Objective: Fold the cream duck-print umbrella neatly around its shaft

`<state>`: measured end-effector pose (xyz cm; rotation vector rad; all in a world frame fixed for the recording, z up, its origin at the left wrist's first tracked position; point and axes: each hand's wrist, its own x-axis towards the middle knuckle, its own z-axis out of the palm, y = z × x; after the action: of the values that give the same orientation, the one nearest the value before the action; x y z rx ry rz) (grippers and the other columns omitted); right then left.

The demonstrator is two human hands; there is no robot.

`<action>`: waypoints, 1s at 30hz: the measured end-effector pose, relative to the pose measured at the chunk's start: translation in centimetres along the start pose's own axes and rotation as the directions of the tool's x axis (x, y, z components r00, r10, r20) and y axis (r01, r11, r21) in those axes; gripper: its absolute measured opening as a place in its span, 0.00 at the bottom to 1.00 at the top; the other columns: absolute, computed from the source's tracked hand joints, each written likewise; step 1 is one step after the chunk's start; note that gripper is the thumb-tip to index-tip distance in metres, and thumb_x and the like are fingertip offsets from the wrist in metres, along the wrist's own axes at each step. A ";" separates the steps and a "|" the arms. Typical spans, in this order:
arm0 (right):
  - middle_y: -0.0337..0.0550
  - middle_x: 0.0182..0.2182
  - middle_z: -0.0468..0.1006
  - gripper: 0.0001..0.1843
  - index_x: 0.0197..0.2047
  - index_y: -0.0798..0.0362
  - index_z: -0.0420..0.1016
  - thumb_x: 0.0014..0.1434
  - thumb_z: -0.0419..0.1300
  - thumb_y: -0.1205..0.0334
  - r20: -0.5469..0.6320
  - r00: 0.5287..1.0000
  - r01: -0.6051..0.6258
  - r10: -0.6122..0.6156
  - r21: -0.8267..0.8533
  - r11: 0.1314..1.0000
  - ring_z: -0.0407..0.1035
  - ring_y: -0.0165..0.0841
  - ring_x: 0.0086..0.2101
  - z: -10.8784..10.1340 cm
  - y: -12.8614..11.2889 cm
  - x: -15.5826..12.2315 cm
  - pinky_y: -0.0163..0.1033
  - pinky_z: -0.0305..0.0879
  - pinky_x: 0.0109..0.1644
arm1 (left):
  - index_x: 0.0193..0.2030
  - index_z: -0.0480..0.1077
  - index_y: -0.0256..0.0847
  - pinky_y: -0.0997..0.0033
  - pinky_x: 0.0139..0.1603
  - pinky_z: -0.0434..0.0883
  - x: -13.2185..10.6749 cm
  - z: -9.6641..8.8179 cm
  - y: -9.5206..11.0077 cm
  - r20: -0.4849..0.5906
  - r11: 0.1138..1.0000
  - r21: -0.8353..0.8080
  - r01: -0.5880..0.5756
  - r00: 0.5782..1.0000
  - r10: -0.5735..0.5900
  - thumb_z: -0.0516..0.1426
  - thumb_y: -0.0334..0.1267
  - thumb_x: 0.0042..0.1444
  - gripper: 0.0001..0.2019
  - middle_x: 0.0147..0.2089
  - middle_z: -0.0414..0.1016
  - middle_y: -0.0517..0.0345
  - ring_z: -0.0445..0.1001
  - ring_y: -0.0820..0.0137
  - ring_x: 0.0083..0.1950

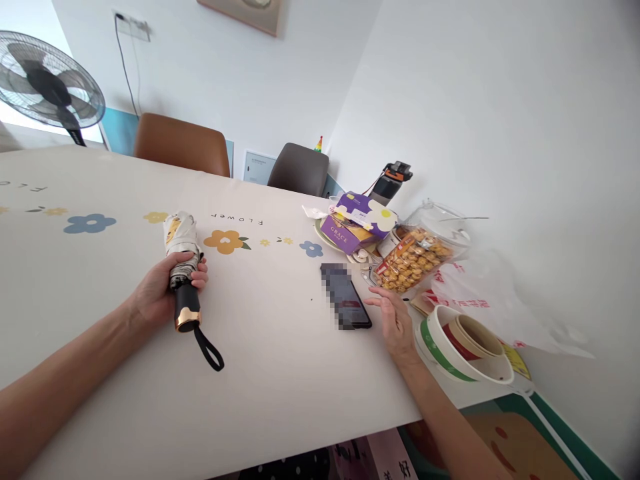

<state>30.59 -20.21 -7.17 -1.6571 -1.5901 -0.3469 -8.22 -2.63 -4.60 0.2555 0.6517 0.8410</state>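
Note:
My left hand [159,290] is wrapped round a folded cream umbrella [179,243] that lies on the white flowered table [270,373]. The umbrella's black handle with a gold band [187,312] points toward me, and its black wrist strap [210,350] trails on the table. My right hand [393,319] rests flat on the table with fingers stretched out, just right of a dark phone [346,303]. It holds nothing.
Near the right wall lie a bag of snacks [413,261], a purple box [355,223], a clear container [443,230], rolls of tape [467,343] and a white plastic bag [487,293]. Two chairs [183,143] stand behind the table; a fan [47,83] at far left.

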 end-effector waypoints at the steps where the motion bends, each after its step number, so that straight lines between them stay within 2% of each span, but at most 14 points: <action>1: 0.49 0.41 0.75 0.22 0.33 0.53 0.74 0.64 0.41 0.60 0.001 1.000 -0.011 0.011 -0.007 1.000 0.67 0.38 0.45 0.0 0.0 0.0 0.48 0.59 0.52 | 0.40 0.60 0.31 0.80 0.18 0.67 0.0 0.1 0.0 -0.003 1.000 0.001 0.000 1.000 0.000 0.51 0.28 0.53 0.08 0.29 0.59 0.59 0.60 0.81 0.22; 4: 0.50 0.41 0.76 0.17 0.35 0.54 0.73 0.62 0.45 0.57 0.027 0.997 -0.071 0.073 -0.059 0.996 0.68 0.39 0.44 0.2 0.0 0.1 0.49 0.59 0.52 | 0.40 0.60 0.33 0.80 0.18 0.67 -0.1 0.2 0.0 -0.007 1.000 -0.001 -0.006 1.000 0.006 0.51 0.28 0.53 0.07 0.30 0.60 0.59 0.60 0.81 0.22; 6: 0.50 0.42 0.76 0.16 0.40 0.55 0.72 0.58 0.50 0.53 0.065 0.985 -0.152 0.161 -0.121 0.981 0.68 0.41 0.45 0.4 -0.2 0.1 0.51 0.58 0.53 | 0.41 0.60 0.34 0.80 0.18 0.67 -0.1 0.3 0.0 -0.003 1.000 -0.005 -0.003 1.000 0.003 0.51 0.28 0.53 0.07 0.30 0.60 0.59 0.60 0.81 0.22; 11: 0.52 0.46 0.73 0.28 0.51 0.57 0.64 0.51 0.56 0.48 0.136 0.915 -0.349 0.379 -0.198 0.916 0.66 0.44 0.48 0.8 -1.5 0.0 0.52 0.56 0.53 | 0.41 0.59 0.34 0.80 0.18 0.66 0.0 0.4 0.0 -0.008 1.000 -0.011 -0.002 1.000 0.002 0.51 0.27 0.53 0.08 0.30 0.60 0.59 0.60 0.80 0.22; 20: 0.56 0.48 0.72 0.36 0.55 0.60 0.59 0.48 0.59 0.46 0.168 0.900 -0.355 0.403 -0.254 0.899 0.64 0.46 0.50 1.0 -3.0 -0.2 0.52 0.54 0.55 | 0.41 0.59 0.33 0.80 0.18 0.66 0.0 0.0 0.0 0.020 1.000 0.001 -0.002 1.000 0.002 0.51 0.27 0.54 0.08 0.30 0.60 0.59 0.60 0.81 0.23; 30: 0.57 0.50 0.70 0.42 0.59 0.58 0.56 0.47 0.58 0.41 0.207 0.844 -0.420 0.495 -0.321 0.849 0.64 0.49 0.51 2.0 -3.7 0.1 0.52 0.54 0.53 | 0.41 0.60 0.33 0.79 0.18 0.66 0.0 0.3 0.0 0.009 1.000 -0.007 -0.012 1.000 0.012 0.51 0.27 0.53 0.08 0.30 0.60 0.58 0.60 0.80 0.23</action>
<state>26.54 -19.13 -7.08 -2.3202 -1.3121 -0.0681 -8.03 -2.61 -4.41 0.2570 0.6386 0.8535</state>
